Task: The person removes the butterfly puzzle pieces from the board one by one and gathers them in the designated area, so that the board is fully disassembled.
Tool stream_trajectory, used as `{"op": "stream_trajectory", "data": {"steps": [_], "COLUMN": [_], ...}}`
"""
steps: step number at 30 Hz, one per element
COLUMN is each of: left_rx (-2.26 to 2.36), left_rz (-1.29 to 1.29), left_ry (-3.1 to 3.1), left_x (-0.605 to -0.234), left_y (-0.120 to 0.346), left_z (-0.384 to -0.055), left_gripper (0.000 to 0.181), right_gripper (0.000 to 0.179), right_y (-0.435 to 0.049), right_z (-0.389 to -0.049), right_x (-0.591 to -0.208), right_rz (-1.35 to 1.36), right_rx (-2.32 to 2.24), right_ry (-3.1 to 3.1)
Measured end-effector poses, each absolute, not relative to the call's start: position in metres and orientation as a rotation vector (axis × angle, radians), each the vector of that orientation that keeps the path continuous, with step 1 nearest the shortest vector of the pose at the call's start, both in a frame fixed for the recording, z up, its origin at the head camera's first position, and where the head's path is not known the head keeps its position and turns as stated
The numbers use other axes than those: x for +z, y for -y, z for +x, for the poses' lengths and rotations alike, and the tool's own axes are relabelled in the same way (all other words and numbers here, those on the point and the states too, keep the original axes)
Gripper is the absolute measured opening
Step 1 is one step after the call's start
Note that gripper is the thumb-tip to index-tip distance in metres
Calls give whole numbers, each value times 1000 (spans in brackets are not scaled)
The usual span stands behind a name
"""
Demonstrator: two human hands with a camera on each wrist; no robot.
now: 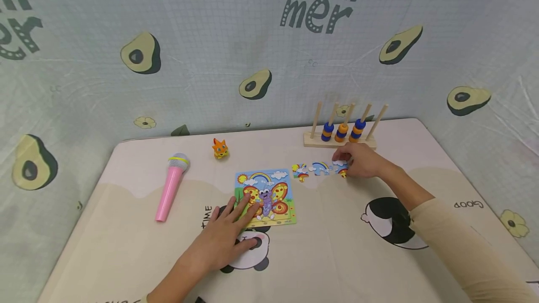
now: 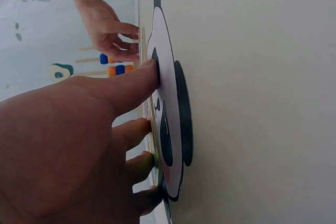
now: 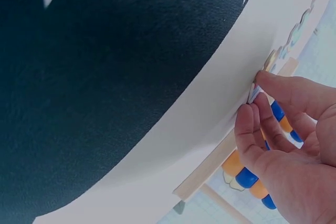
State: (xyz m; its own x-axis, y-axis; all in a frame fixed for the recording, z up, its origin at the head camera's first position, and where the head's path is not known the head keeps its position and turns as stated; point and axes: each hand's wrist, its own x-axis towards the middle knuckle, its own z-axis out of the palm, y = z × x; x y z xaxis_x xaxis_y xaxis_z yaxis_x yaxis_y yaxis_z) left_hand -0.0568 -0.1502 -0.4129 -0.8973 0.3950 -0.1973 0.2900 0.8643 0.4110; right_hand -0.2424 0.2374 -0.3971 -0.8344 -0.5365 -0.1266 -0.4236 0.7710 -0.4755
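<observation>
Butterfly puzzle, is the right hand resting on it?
No, the left hand rests on the butterfly puzzle, while the right hand touches the rightmost piece near the abacus.

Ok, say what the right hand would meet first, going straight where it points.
Likely the flat blue jigsaw piece with a rainbow, just left of the right hand, though depth is unclear.
</observation>
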Motion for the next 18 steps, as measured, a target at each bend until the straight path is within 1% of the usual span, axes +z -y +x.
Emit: {"op": "stream_trajectory", "data": {"steps": [9,15,18], "left_rx": [544,546,550], "left_rz": [524,560,598], "left_ry": [-2756,-2748,-2735], "left_x": [-411,-408,-407], "left_y": [152,156,157], "left_z": [-57,-55,-54], "left_gripper": [76,75,74], "right_gripper": [42,42,42], "right_y": [-234,-223,-214], "right_z": [-239,-228,-222], "right_x": [-393,-387,-383], "right_rz": [-748,-746,-800], "right_rx": [-587,-571,-584], "right_ry": [-2750,-2812,-2814]}}
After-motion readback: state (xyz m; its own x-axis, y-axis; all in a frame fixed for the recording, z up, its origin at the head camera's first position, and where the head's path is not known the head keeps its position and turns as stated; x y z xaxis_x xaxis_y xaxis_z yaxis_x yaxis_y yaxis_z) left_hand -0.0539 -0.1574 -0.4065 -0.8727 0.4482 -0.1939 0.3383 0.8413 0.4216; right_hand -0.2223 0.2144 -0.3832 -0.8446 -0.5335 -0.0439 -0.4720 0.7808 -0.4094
